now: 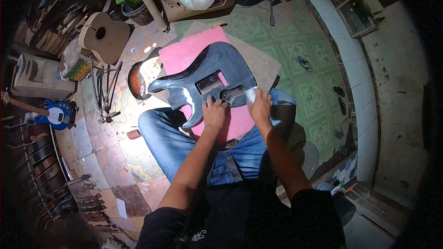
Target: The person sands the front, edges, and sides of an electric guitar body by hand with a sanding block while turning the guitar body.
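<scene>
A dark, glossy electric guitar body with cut-out cavities lies face up in front of me, across a pink sheet. My left hand rests on its near edge, fingers spread, close to the cavities. In my right hand is a small white piece of cloth or paper, pinched against the body's right end. Which material it is I cannot tell. Beneath the pink sheet lies a brown board.
A sunburst guitar body lies left of the board. Farther back stand an unfinished acoustic guitar body and a cardboard box. A small blue guitar is at the left. Sandals lie on green tiles.
</scene>
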{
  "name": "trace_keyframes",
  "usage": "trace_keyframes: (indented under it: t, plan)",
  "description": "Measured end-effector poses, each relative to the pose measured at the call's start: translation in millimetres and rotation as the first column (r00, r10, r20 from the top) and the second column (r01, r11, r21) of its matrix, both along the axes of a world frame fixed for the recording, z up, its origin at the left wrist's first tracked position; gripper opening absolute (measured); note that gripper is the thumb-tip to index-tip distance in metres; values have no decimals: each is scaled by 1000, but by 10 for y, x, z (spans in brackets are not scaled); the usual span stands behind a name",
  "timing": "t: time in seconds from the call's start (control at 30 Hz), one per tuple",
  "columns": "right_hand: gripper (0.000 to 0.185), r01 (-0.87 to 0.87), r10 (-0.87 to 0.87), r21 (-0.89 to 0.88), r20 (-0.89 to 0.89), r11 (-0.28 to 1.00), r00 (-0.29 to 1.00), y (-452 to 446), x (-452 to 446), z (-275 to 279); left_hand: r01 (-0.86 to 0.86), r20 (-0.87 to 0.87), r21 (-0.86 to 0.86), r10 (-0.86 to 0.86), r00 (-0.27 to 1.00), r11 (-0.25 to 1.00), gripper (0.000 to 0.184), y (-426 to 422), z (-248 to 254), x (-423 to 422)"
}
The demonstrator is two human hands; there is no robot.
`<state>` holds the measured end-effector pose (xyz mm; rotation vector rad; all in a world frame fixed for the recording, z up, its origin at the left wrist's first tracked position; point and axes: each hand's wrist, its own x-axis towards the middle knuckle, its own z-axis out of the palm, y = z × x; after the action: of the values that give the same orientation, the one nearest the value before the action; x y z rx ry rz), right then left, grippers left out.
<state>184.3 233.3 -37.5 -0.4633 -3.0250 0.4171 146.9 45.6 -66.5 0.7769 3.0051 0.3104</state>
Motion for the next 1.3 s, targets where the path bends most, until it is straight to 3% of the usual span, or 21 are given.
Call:
trace_keyframes:
  t: [0.07,0.13,0.2,0.23,0.27,0.37,0.4,0.47,0.53,0.6,0.63,0.7,0.8,0.87,0.93,0.97,1.03,1.13,1.17,1.23,1.3]
  plan:
    - [53,193,-191,42,-53,980,980,16,-87,-12,0,10,-28,1,1000,1000,29,7,30,-4]
    - [50,74,-63,116,-97,991,993,-332,89,-18,-4,13,-54,5,1000,999,31,38,22,-5]
    - [48,-96,96,0,-13,995,995,-531,230,131,-8,-14,-34,8,1000,999,30,18,6,6]
    - [47,-166,166,4,-82,986,983,-393,208,58,6,-16,-57,-7,1000,998,29,9,2,6]
    - [47,-165,165,2,-82,986,983,-255,157,55,7,-16,-59,-8,1000,998,29,4,-12,-4]
    - [49,129,-131,-40,-62,991,989,39,-26,142,0,7,-15,0,1000,1000,28,2,2,37]
    - [49,128,-130,-37,-63,991,990,-22,6,109,-10,12,-12,10,1000,1000,29,11,1,37]
    - [47,63,-57,64,-105,996,993,-310,94,-5,-23,4,-5,23,1000,1000,29,41,2,-2]
    - [42,-168,168,9,-11,986,986,-510,249,126,-24,-5,-48,24,1000,999,30,42,-6,23]
    - [42,-212,209,-30,-66,977,976,-256,163,52,-27,2,-47,27,1000,999,29,54,-26,16]
    - [42,-212,209,-35,-66,977,976,-123,76,49,-28,15,-45,29,999,999,29,43,-34,25]
    - [45,73,-68,40,-118,997,991,79,-30,38,-36,-7,-3,36,999,999,24,32,-60,56]
    - [42,41,-23,136,-129,990,991,-212,37,-67,-57,-53,48,59,997,997,21,64,-65,48]
    - [44,-226,231,72,-73,972,970,-405,212,41,-64,-66,44,67,996,997,21,57,-93,56]
    - [47,-275,277,39,-67,961,958,-197,132,36,-43,-17,34,44,999,998,24,42,-105,54]
    - [47,-272,274,36,-70,962,959,-36,36,23,-40,-19,31,41,999,999,24,37,-111,39]
    - [47,19,-17,27,-69,999,997,232,-106,22,-45,-25,55,47,999,997,24,47,-110,63]
    - [48,9,-1,107,-66,994,998,32,-15,27,-82,-57,67,85,995,994,21,91,-111,99]
    - [50,-90,104,134,-95,987,990,-99,102,0,-78,-70,71,83,994,994,21,98,-99,97]
    - [50,-242,243,24,-23,970,970,-198,243,128,-75,-31,72,78,997,995,22,77,-82,104]
    - [52,-221,220,-28,-36,975,975,-29,160,115,-50,-32,80,53,998,996,21,51,-99,69]
